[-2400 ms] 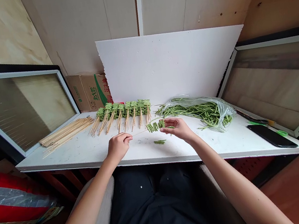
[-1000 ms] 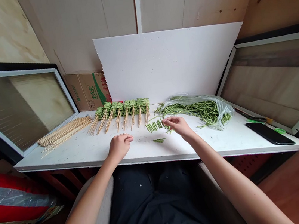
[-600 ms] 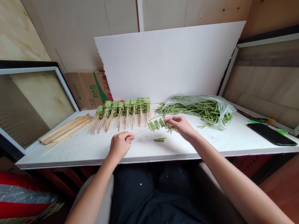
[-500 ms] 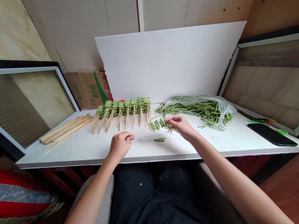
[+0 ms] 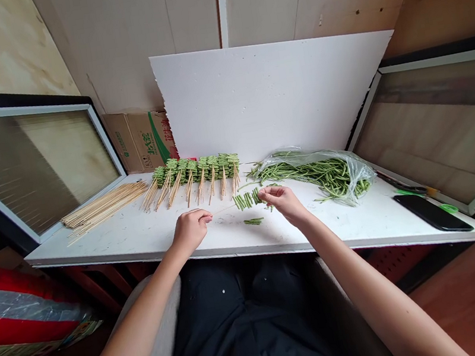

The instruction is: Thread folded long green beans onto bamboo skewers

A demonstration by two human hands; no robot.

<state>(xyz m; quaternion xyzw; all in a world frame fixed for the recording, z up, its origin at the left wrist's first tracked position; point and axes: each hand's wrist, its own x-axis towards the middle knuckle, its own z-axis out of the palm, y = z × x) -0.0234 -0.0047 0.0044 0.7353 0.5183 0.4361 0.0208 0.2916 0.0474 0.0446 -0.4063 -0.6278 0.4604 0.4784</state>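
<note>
My left hand [image 5: 191, 228] is closed around the plain end of a thin wooden skewer [image 5: 223, 209], held level above the table. Several short cut pieces of green bean [image 5: 245, 201] sit crosswise in a row along its right part. At that far end, my right hand [image 5: 281, 200] pinches with thumb and forefinger at a bean piece; the fingertips partly hide it. Below the skewer, a few loose cut pieces [image 5: 254, 221] lie on the white table [image 5: 229, 242]. More pieces lie behind my right hand, partly covered.
Finished bean skewers [image 5: 200, 169] are stacked at the back, beside a pile of bare skewers [image 5: 104, 208] on the left. Long beans [image 5: 331, 175] lie in a clear plastic bag [image 5: 355, 168]. A black phone [image 5: 432, 212] rests at the right edge. A white board [image 5: 274, 100] stands behind.
My right hand has shifted slightly left along the skewer, and the row of bean pieces sits a touch further left. My left hand stays nearly still.
</note>
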